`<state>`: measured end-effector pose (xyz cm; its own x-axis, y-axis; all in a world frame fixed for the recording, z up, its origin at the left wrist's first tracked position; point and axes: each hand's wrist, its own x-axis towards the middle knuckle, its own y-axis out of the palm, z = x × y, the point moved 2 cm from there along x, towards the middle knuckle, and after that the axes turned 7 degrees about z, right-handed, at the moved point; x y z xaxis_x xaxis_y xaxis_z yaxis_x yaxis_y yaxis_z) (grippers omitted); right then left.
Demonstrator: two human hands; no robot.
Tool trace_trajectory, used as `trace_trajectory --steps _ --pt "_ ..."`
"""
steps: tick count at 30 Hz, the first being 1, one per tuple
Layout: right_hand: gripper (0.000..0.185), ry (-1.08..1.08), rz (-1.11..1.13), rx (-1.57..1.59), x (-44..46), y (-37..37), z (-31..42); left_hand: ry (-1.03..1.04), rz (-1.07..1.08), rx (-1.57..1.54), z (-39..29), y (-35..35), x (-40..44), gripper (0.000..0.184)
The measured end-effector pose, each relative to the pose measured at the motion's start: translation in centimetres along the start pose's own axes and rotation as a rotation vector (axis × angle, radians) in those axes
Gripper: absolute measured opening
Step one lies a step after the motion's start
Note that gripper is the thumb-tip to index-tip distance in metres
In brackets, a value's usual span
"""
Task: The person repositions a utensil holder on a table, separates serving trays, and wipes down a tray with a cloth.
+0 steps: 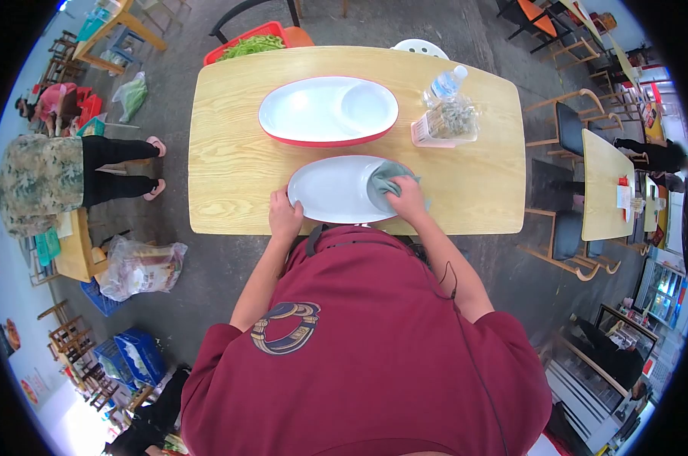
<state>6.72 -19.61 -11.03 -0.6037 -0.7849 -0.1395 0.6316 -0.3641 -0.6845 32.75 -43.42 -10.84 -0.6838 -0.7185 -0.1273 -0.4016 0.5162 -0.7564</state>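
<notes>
Close to the table's near edge lies a white oval plate with a divided section at its right end. My left hand grips the plate's left rim, fingers closed on it. At the right end, my right hand is closed on a grey-green cloth, pressed into the plate's smaller section. Farther back sits a second white oval plate with a red outer side and a round compartment at its right; neither hand touches it.
On the wooden table a clear box and a water bottle stand at the back right. Behind the table is a red basket of green vegetables. A person stands at the left; chairs are at the right.
</notes>
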Motion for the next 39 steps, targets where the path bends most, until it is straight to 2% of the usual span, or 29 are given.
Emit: trace_trajectory --steps 4,7,13,14,16,24,28,32,35,38,39 --pt "0.031 0.072 -0.075 0.115 0.4 -1.5 0.6 0.156 -0.103 0.107 -1.5 -0.7 0.3 0.057" --pt "0.032 0.068 -0.087 0.116 0.6 -2.5 1.8 0.157 -0.049 0.101 -1.7 -0.4 1.7 0.052" --pt "0.035 -0.053 -0.023 -0.079 1.2 0.0 2.2 0.175 -0.065 0.13 -1.9 -0.4 5.8 0.022" --pt "0.037 0.017 0.047 -0.049 1.0 0.8 2.0 0.148 -0.043 0.11 -1.6 -0.3 6.4 0.019" --pt "0.038 -0.027 0.013 -0.115 0.9 1.7 1.7 0.089 0.002 0.071 -1.3 -0.4 7.2 0.014" --pt "0.038 -0.021 0.038 -0.058 1.1 1.6 1.2 0.2 0.018 0.014 -0.5 -1.2 7.4 0.011" --pt "0.038 0.036 0.041 0.005 1.3 1.3 1.0 0.237 0.006 -0.046 0.1 -1.5 6.7 0.015" --pt "0.036 0.155 0.083 0.264 1.9 0.8 0.7 0.098 0.022 -0.157 1.1 -1.5 4.2 0.021" --pt "0.035 0.05 0.002 0.3 3.1 0.1 1.9 0.013 0.024 -0.148 1.1 -1.7 2.6 0.022" --pt "0.037 0.189 0.11 0.216 3.8 -2.6 8.4 -0.02 0.016 -0.178 1.2 -1.7 1.7 0.021" --pt "0.038 0.141 0.119 0.213 4.4 -1.5 8.1 -0.021 0.01 -0.197 1.3 -1.5 1.7 0.021"
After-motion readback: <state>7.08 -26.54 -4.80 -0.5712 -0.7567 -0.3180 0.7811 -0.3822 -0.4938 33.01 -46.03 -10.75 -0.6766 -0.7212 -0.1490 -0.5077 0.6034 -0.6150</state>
